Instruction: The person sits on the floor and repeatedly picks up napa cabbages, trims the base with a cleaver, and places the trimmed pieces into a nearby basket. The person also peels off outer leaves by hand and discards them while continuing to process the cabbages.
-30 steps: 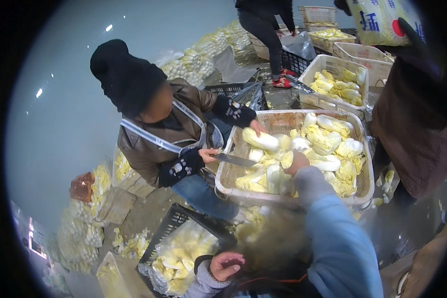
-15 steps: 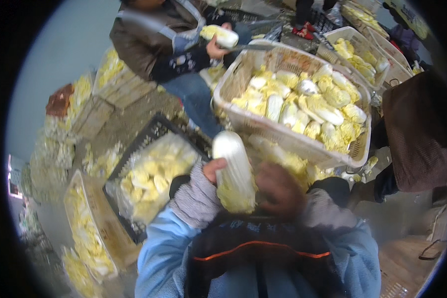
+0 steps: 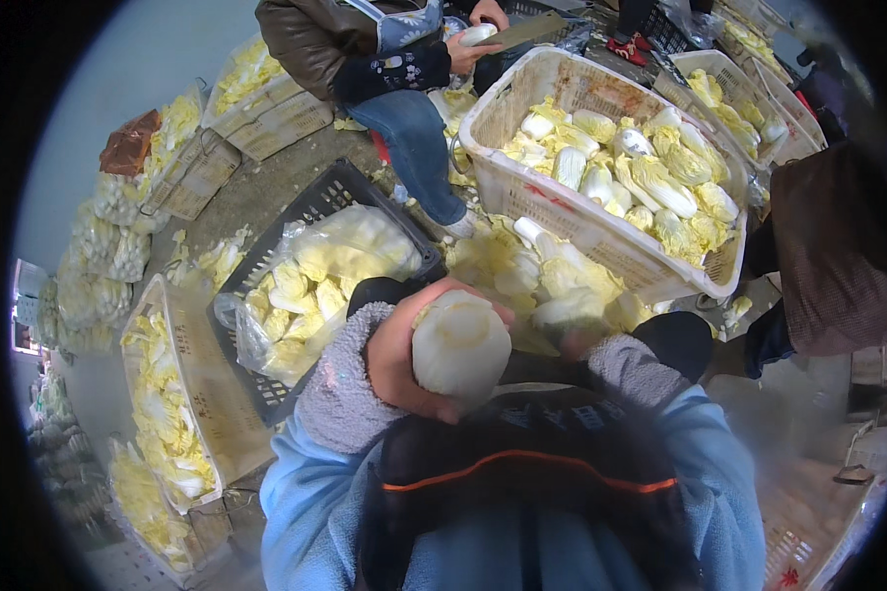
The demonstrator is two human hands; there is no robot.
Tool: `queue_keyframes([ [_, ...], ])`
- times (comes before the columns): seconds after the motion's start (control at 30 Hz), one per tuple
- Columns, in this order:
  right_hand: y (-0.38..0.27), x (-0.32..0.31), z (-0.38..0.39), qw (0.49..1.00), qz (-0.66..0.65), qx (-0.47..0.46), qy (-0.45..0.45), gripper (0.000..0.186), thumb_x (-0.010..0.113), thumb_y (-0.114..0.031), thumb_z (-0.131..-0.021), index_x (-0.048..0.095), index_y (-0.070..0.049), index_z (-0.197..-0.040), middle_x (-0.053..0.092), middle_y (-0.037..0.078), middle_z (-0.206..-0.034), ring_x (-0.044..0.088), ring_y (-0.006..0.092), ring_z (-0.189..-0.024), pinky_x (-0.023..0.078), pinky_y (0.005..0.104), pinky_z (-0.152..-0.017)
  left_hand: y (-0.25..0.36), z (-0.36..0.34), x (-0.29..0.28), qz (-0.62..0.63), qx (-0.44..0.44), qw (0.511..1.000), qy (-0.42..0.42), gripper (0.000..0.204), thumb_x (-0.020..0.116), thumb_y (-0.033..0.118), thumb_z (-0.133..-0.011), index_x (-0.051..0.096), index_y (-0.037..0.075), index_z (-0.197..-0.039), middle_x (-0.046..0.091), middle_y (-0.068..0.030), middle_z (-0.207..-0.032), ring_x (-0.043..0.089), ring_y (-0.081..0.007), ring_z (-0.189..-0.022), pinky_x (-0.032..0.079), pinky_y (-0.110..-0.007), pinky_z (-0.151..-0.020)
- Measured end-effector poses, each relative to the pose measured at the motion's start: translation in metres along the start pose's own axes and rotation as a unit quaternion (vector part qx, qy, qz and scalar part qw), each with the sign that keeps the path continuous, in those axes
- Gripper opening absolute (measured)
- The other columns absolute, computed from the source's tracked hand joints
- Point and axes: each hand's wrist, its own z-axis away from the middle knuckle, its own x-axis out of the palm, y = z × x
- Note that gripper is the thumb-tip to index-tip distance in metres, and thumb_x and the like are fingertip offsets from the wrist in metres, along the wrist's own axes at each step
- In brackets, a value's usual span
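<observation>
Low in front of my chest, my left hand (image 3: 399, 350) is wrapped round a napa cabbage (image 3: 460, 345). The cabbage's white cut base faces up toward me, and its leafy end is hidden below. My right hand (image 3: 579, 343) is to the right of the cabbage, apart from it. Its fingers are smeared by motion, so what they hold, if anything, does not show. Just beyond it lie loose yellow cabbage leaves (image 3: 577, 271) in a heap between my knees and a big white crate (image 3: 601, 241).
Trimmed cabbages (image 3: 650, 177) fill the white crate. A black crate (image 3: 330, 182) at left holds a clear bag of yellow cabbage hearts (image 3: 306, 300). Beside it stands a leaf-filled crate (image 3: 192, 394). Across from me a person (image 3: 404, 89) holds a cabbage and a broad-bladed knife (image 3: 527, 32).
My left hand has tipped the cabbage so its base points up at me. My right hand has moved off the cabbage to the right. The view has shifted slightly; the co-worker's cabbage has lowered.
</observation>
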Motion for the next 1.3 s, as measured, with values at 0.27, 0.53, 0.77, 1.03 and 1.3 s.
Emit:
queue_keyframes([
  [0.27,0.01,-0.057,0.151,0.776,-0.629,0.047,0.022,0.029,0.06,-0.003,-0.065,0.059,0.001,-0.094,0.06,0.008,-0.075,0.056,0.0129,-0.067,0.046,0.0268,-0.058,0.025,0.011,-0.003,0.034,-0.063,0.992,0.107,0.09,0.08,0.012,-0.044,0.037,0.002,-0.123,0.056,-0.0064,-0.1,0.055,-0.0166,-0.093,0.043,-0.031,-0.083],
  [0.53,-0.019,-0.061,0.21,0.828,-0.309,-0.024,0.468,0.02,0.055,-0.001,-0.061,0.054,0.002,-0.081,0.059,0.014,-0.067,0.059,0.0224,-0.055,0.045,0.0291,-0.054,-0.003,-0.036,0.015,-0.072,-0.059,0.994,-0.063,0.085,0.08,0.035,-0.051,0.044,-0.004,-0.117,0.059,-0.0115,-0.103,0.058,-0.0199,-0.092,0.046,-0.031,-0.076],
  [0.77,-0.049,-0.101,0.253,0.784,-0.263,-0.161,0.539,0.04,0.066,-0.005,-0.057,0.058,-0.004,-0.096,0.055,0.006,-0.06,0.057,0.0232,-0.052,0.046,0.033,-0.05,-0.004,-0.036,0.033,0.002,-0.068,0.998,-0.017,0.064,0.076,0.015,-0.053,0.05,0.002,-0.109,0.058,-0.0098,-0.102,0.056,-0.0192,-0.094,0.044,-0.032,-0.083],
  [1.03,-0.063,-0.105,0.26,0.739,-0.004,-0.293,0.607,0.029,0.064,-0.004,-0.062,0.065,0.001,-0.09,0.043,-0.002,-0.05,0.042,0.0092,-0.039,0.03,0.0227,-0.032,0.003,-0.019,0.054,-0.174,-0.015,0.982,0.078,0.055,0.071,0.018,-0.071,0.044,0.0,-0.116,0.057,-0.0129,-0.105,0.057,-0.0197,-0.095,0.046,-0.033,-0.082],
  [1.3,-0.064,-0.112,0.266,0.755,0.006,-0.297,0.585,0.028,0.065,-0.006,-0.064,0.064,0.002,-0.09,0.042,-0.002,-0.049,0.041,0.0092,-0.037,0.03,0.0225,-0.031,0.008,-0.008,0.067,-0.138,-0.078,0.976,0.151,0.055,0.072,0.018,-0.071,0.043,0.0,-0.114,0.058,-0.013,-0.103,0.058,-0.0193,-0.094,0.046,-0.034,-0.082],
])
